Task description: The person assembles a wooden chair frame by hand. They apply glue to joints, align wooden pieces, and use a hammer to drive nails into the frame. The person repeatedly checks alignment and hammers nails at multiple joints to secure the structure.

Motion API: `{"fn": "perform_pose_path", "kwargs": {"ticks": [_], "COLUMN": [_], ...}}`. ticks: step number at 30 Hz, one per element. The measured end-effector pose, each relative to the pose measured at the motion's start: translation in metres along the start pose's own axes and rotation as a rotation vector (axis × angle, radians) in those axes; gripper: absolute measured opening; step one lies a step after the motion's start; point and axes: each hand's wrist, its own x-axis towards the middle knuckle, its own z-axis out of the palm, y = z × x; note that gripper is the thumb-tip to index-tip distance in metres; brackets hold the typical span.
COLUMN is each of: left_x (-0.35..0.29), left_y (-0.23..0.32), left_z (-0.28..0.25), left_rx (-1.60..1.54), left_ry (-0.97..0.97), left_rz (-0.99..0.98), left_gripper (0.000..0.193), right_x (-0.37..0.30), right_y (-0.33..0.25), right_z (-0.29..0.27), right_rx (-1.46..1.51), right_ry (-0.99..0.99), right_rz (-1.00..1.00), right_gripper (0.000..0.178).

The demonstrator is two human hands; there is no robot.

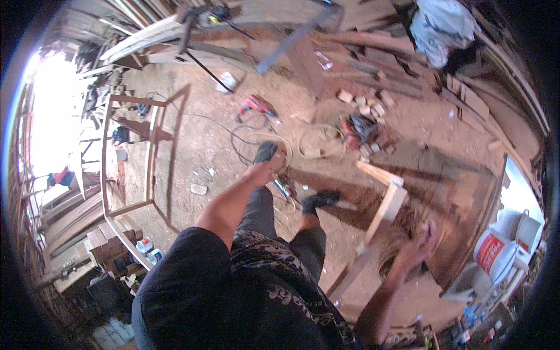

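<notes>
My left hand (267,171) hangs at the end of a lowered arm, in front of my left leg and just below my dark-shod left foot (266,153). Its fingers do not show clearly. Close by it on the floor lies a small tool with a bluish body (283,185), partly hidden by my leg. Out to the right, my right hand (424,240) is smeared by motion over a brown wooden board (466,201). Beside that hand stands a pale timber frame piece (386,211) with a block at its corner. Whether either hand grips anything cannot be made out.
A red power tool (256,107) with a cable lies ahead on the dirt floor, and a red-and-black power tool (358,129) sits near scattered wood blocks (373,105). A rectangular wooden frame (149,157) stands at left. White buckets (496,252) are at right.
</notes>
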Motion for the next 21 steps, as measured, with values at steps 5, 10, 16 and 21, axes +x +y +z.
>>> {"fn": "perform_pose_path", "kwargs": {"ticks": [5, 10, 16, 21], "left_x": [-0.077, -0.067, -0.088, -0.124], "left_y": [-0.077, -0.053, -0.144, -0.360], "left_z": [-0.026, -0.046, -0.050, -0.080], "left_rx": [0.076, -0.199, -0.482, -0.383], "left_ry": [-0.087, -0.058, -0.037, 0.287], "left_rz": [-0.267, -0.216, -0.209, 0.067], "left_gripper": [0.050, 0.038, 0.033, 0.033], "right_x": [-0.004, -0.067, -0.189, -0.298], "right_y": [-0.057, -0.106, -0.196, -0.262], "right_z": [-0.028, 0.005, 0.158, 0.259], "right_rx": [-0.298, -0.371, -0.094, -0.233], "right_ry": [0.058, 0.111, -0.285, -0.612], "right_rz": [-0.187, -0.323, 0.068, -0.297], "right_gripper": [0.032, 0.026, 0.025, 0.032]}}
